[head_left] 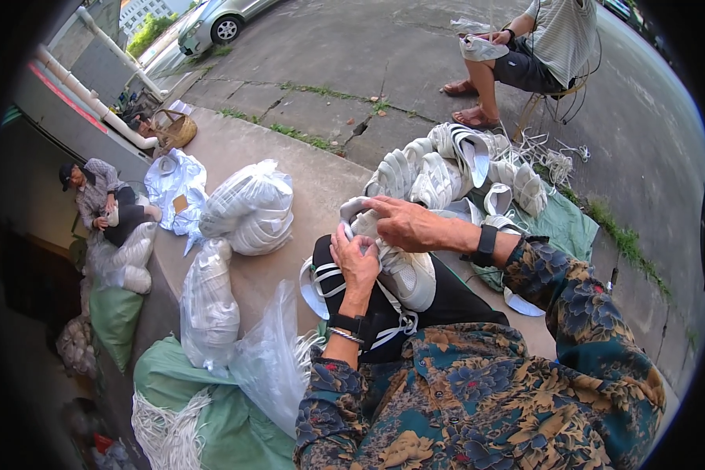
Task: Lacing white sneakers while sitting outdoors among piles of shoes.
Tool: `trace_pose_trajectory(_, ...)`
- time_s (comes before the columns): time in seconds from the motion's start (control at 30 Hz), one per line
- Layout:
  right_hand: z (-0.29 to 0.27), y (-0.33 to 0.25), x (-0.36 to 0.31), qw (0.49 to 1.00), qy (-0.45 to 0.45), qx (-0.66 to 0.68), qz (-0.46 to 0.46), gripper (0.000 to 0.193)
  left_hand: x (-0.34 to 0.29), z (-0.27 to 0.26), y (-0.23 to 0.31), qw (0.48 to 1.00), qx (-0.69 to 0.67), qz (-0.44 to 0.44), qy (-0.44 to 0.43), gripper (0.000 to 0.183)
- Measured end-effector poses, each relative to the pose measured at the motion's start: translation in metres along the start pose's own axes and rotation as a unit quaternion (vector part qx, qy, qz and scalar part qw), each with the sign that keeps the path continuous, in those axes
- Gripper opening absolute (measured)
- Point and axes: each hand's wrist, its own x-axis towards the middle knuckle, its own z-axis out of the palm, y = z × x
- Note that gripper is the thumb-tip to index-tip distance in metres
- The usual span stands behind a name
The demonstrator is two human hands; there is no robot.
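A white sneaker upper [412,283] rests on my lap over dark trousers, its toe turned toward me. At its grey-lined collar, my left hand [356,262] grips the near side with bent fingers. My right hand [415,225] pinches the same collar from the other side, index finger stretched along the rim. Part of the opening is hidden behind the fingers. White laces [397,333] trail across the trousers below the upper. Beside my left wrist, a pale curved shoe piece [313,291] lies against my leg.
Several white shoe uppers [439,176] are heaped ahead, beside a green sack [568,227]. Filled plastic bags [251,207] and bundled laces [168,431] lie to the left. One person [102,188] sits far left; another person [552,47] sits on a stool at upper right.
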Motion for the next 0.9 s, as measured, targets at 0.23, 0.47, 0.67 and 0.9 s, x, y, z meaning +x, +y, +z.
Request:
trace_pose_trajectory(0.23,0.004,-0.001,0.002,0.998,-0.012,-0.057,-0.03,0.009,-0.001,0.001,-0.004,1.0,-0.017,-0.006,0.005,0.01)
trace_pose_trajectory(0.47,0.005,0.001,0.003,0.996,-0.021,-0.084,0.006,0.01,-0.002,-0.008,0.0,0.999,-0.041,0.03,0.019,0.013)
trace_pose_trajectory(0.67,-0.047,0.025,-0.02,0.984,0.099,0.023,0.144,0.01,-0.011,-0.047,0.0,0.994,-0.093,0.025,0.055,0.012)
trace_pose_trajectory(0.9,-0.024,-0.005,-0.014,0.688,0.129,0.636,0.325,0.018,-0.024,-0.049,0.004,0.99,0.094,0.102,0.002,0.011)
